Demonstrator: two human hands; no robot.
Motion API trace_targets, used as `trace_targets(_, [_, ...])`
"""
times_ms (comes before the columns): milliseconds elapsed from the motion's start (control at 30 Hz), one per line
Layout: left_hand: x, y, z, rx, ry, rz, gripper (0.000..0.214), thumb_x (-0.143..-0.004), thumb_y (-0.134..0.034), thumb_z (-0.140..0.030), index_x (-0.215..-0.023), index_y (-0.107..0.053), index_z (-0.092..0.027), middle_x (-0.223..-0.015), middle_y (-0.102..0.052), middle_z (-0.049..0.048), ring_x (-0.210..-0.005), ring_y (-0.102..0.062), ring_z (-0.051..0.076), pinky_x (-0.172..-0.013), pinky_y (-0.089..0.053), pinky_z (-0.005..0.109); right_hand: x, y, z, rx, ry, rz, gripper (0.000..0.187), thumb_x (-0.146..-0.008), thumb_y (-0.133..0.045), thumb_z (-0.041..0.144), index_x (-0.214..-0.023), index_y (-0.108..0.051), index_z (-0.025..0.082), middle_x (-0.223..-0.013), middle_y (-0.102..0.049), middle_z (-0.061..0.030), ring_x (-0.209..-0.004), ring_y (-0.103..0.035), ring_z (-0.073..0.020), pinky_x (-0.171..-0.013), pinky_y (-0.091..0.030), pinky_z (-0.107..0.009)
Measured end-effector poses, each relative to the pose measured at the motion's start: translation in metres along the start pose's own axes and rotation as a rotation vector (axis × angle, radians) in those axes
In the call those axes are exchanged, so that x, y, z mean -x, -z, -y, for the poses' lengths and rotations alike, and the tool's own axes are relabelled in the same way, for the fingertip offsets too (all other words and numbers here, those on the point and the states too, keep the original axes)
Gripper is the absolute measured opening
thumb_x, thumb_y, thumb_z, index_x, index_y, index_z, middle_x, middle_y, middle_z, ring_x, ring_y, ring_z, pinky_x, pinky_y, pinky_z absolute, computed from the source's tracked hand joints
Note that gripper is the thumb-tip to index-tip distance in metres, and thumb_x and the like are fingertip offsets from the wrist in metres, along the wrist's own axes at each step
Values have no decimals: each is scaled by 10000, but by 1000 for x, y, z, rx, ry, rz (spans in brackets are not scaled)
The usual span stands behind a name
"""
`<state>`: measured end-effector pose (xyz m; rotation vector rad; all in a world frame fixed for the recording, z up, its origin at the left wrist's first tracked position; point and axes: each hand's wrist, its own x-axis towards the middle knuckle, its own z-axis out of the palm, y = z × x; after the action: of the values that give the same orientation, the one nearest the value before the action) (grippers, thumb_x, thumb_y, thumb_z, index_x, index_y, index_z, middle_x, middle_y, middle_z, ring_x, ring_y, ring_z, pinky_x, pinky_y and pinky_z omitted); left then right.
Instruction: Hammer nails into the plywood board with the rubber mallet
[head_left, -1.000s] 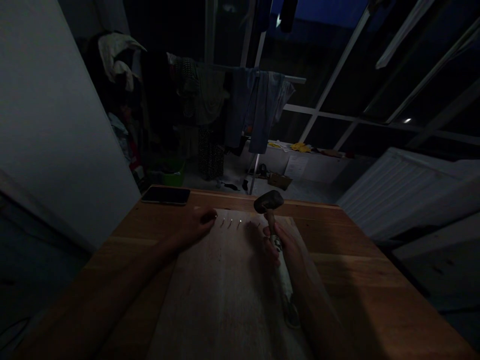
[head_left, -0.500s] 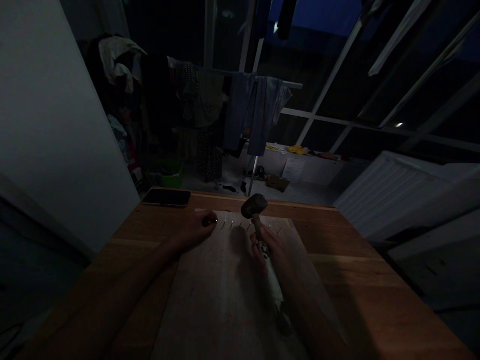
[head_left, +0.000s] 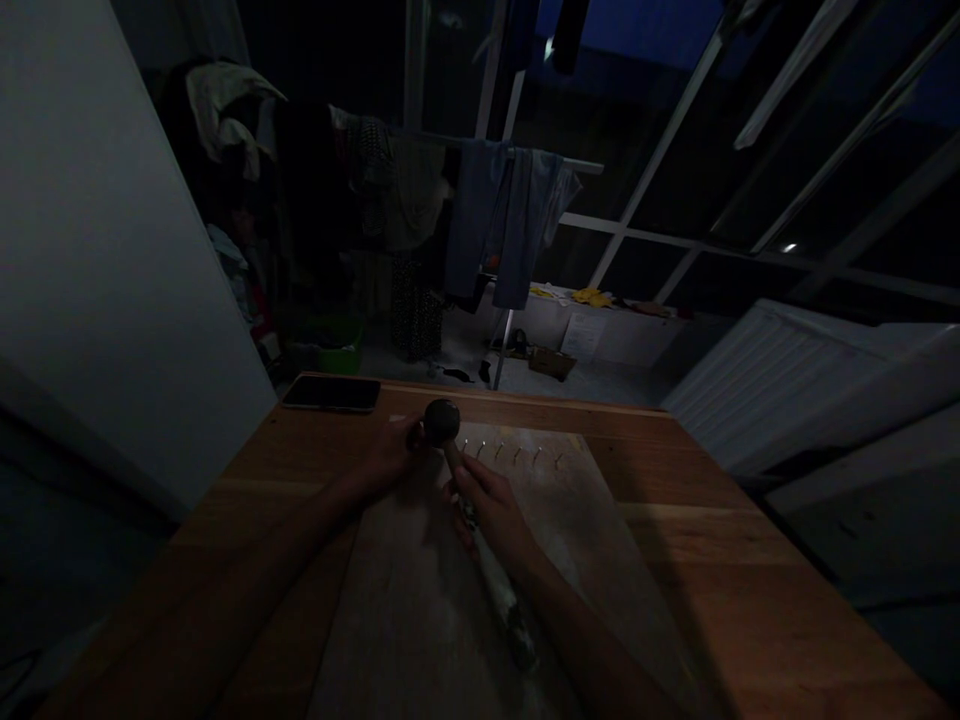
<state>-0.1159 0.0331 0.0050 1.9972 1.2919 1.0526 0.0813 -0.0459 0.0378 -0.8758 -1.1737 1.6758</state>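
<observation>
dim head view of a wooden table (head_left: 720, 560) carrying a pale wooden board (head_left: 420, 600). the right hand (head_left: 491, 505) is wrapped closed around the upper part of the handle of a hammer (head_left: 469, 510), whose long handle runs back toward the person and whose dark head (head_left: 442, 420) sits at the board's far left corner, just beside the left hand (head_left: 390, 450). the left hand rests on the board with its fingers drawn together near the hammer head, apparently pinching something small upright there; the light is too low to show a nail between the fingertips, so this cannot be told for certain. to the right of the head a row of nails (head_left: 510, 452) stands along the far edge of the board, each catching a small glint, evenly spaced and apart from both hands. a dark phone (head_left: 331, 393) lies flat on the far left corner of the table, well apart from the board. beyond the table, clothes hang on a drying rack (head_left: 487, 215). judged from this layout, the step in hand is the setting of a nail at the left end of the row, with the head poised close over the pinching fingers. the next move would call for light, short taps, square to the board and clear of the fingertips, since the head and fingers are nearly touching.
</observation>
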Motion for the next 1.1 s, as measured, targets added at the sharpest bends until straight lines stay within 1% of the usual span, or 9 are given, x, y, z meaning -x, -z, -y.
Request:
trace_targets(300, [-1, -2, -1, -6, -1, 4, 292, -819, -626, -260, -1071, -715, -145, -820, -694, 28, -711, -605, 162, -654, -465, 253, -1, 5, 0, -4, 27, -17, 504, -806, -769, 572, -1133, -683, 199, -716, -663, 48, -290, -461, -62, -232, -328, -200])
trace_targets(400, [1, -3, 0, -49, -2, -23, 374, -811, -640, -255, -1170, -687, -161, -915, -693, 36, -746, -613, 155, -695, -488, 258, 9, 10, 13, -69, 68, -137, 586, -771, -828, 517, -1236, -601, 243, -632, -622, 93, -280, -432, -66, -250, -331, -193])
trace_targets(500, [3, -3, -2, -103, -27, -76, 457, -779, -696, -273, -1221, -657, -162, -1003, -667, 54, -801, -614, 165, -740, -515, 276, 31, 18, 28, -158, 115, -292, 636, -756, -848, 484, -1273, -531, 291, -664, -627, 101, -324, -470, -75, -280, -347, -183])
trace_targets(567, [6, -1, -5, -140, -51, -106, 473, -797, -701, -307, -1245, -639, -169, -1052, -642, 66, -854, -625, 179, -774, -534, 296, 49, 25, 31, -171, 103, -359, 590, -757, -841, 488, -1223, -547, 278, -701, -649, 76, -396, -558, -106, -341, -423, -206])
trace_targets(667, [16, 0, -13, -199, -71, -158, 402, -856, -658, -329, -1233, -633, -192, -1153, -607, 87, -996, -642, 214, -886, -551, 351, 73, 38, 18, -170, 17, -431, 508, -729, -847, 520, -1070, -580, 256, -665, -658, 47, -495, -652, -176, -452, -532, -281])
trace_targets(833, [48, 4, -28, -300, -68, -152, 305, -915, -578, -287, -1203, -639, -207, -1258, -587, 112, -1150, -625, 257, -1005, -532, 432, 92, 55, -14, -91, -66, -431, 388, -810, -771, 590, -965, -605, 275, -767, -723, -12, -557, -683, -220, -454, -528, -331])
trace_targets(933, [79, 14, -38, -414, -19, -100, 302, -923, -572, -311, -1196, -655, -210, -1304, -602, 128, -1172, -625, 292, -1008, -532, 490, 94, 64, -18, -5, -115, -416, 433, -784, -783, 605, -994, -630, 259, -720, -720, -6, -538, -680, -214, -461, -518, -315])
trace_targets(1033, [116, 26, -49, -461, 59, -58, 331, -950, -549, -371, -1222, -659, -217, -1350, -608, 134, -1184, -631, 308, -1002, -543, 513, 104, 75, -7, 304, -155, -392, 504, -716, -795, 648, -964, -684, 224, -586, -673, 6, -437, -623, -210, -423, -480, -309])
trace_targets(1100, [138, 31, -55, -444, 104, -53, 344, -974, -519, -383, -1243, -655, -218, -1357, -617, 130, -1171, -648, 297, -994, -560, 494, 116, 82, 2, 580, -65, -409, 453, -769, -737, 651, -916, -724, 222, -638, -711, -39, -529, -673, -251, -495, -527, -354])
